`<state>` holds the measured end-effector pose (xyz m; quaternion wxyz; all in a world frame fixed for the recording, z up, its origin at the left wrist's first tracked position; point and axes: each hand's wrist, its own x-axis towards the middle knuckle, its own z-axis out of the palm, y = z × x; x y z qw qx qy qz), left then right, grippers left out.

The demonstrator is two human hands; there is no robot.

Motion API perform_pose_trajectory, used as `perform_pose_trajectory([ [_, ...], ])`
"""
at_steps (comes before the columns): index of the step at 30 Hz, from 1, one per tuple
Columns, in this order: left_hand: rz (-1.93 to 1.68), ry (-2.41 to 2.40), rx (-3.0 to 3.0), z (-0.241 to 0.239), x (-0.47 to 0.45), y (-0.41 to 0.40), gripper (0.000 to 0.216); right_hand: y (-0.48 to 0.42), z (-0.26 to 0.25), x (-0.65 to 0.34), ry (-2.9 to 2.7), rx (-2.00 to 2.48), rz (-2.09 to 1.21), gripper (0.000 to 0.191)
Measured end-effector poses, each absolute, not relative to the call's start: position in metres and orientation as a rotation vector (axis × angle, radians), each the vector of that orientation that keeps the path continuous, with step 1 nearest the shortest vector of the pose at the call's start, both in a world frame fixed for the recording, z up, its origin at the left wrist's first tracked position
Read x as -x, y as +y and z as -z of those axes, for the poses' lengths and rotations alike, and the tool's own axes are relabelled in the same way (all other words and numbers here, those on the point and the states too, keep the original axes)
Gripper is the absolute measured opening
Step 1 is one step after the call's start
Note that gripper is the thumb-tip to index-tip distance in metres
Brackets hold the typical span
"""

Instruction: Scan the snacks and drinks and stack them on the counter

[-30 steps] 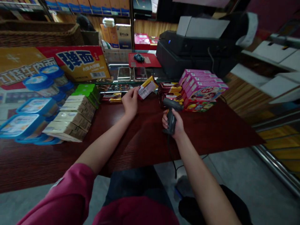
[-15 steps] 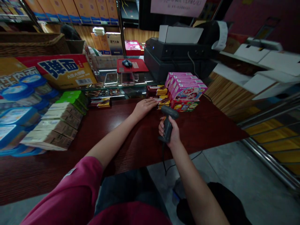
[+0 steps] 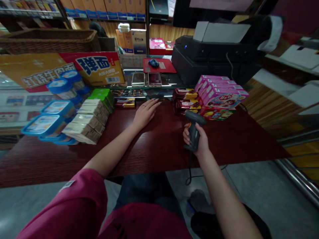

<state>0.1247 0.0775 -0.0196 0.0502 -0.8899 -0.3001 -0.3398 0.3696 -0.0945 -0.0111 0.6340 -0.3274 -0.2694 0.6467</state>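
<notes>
My right hand is wrapped round the grip of a dark handheld barcode scanner, held upright over the dark red wooden table; its cable hangs down off the table's front edge. My left hand lies flat and open on the table with fingers stretched forward, holding nothing. Just right of its fingertips stands a stack of brown-and-yellow chocolate packs. Behind and right of the scanner sit several pink boxes. One more chocolate pack lies left of the left hand.
Cream boxes, green boxes and blue-lidded tubs fill the table's left side. A large noodle carton, two phones and a black register with printer stand behind. Floor lies below the front edge.
My left hand carried a chocolate pack to the right, set it on the stack and drew back empty, now flat on the table. The right hand kept holding the scanner.
</notes>
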Motion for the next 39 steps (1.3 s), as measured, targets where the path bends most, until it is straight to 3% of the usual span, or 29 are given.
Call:
perform_pose_trajectory([
  [5, 0.952, -1.473, 2.517, 0.028, -0.028, 0.092, 0.064, -0.071, 0.008, -0.340, -0.736, 0.727, -1.681, 0.036],
  [9, 0.877, -1.816, 2.371, 0.038, -0.014, 0.100, 0.065, -0.037, 0.008, -0.309, -0.842, 0.751, -1.804, 0.038],
  [17, 0.778, -1.677, 2.405, 0.026, -0.015, 0.099, 0.041, 0.016, 0.009, -0.281, -0.936, 0.793, -1.830, 0.042],
  [28, 1.404, -1.870, 2.499, 0.022, -0.045, 0.074, 0.026, 0.002, 0.006, -0.272, -1.003, 0.873, -1.773, 0.043],
  [39, 1.625, -1.914, 2.542, 0.027, -0.052, 0.078, 0.031, -0.001, 0.004, -0.264, -0.976, 0.963, -1.797, 0.041],
])
